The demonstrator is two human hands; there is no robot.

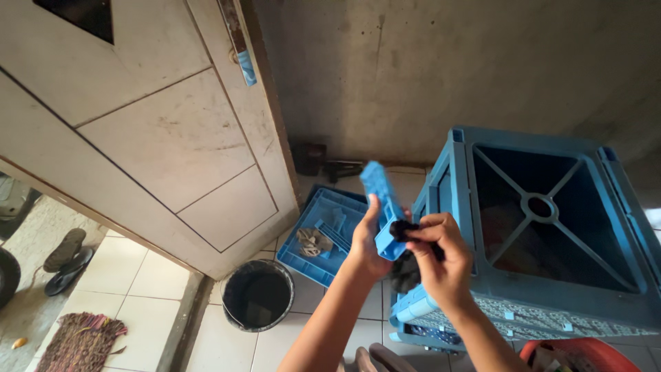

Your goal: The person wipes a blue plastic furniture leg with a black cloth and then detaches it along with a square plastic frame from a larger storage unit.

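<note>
- Fingers of the right hand pinch a small dark wad of cloth against the lower end of a blue plastic post.
- Left hand is wrapped round that post just beside the right, holding it upright and tilted.
- Wiping the post looks to be the step in hand; the next rub calls for a steady left grip.
- Just right of the fingers stands a blue plastic cabinet frame, open on top.
- Left and below them lie a blue panel on the tiled floor and a black bucket.
</note>
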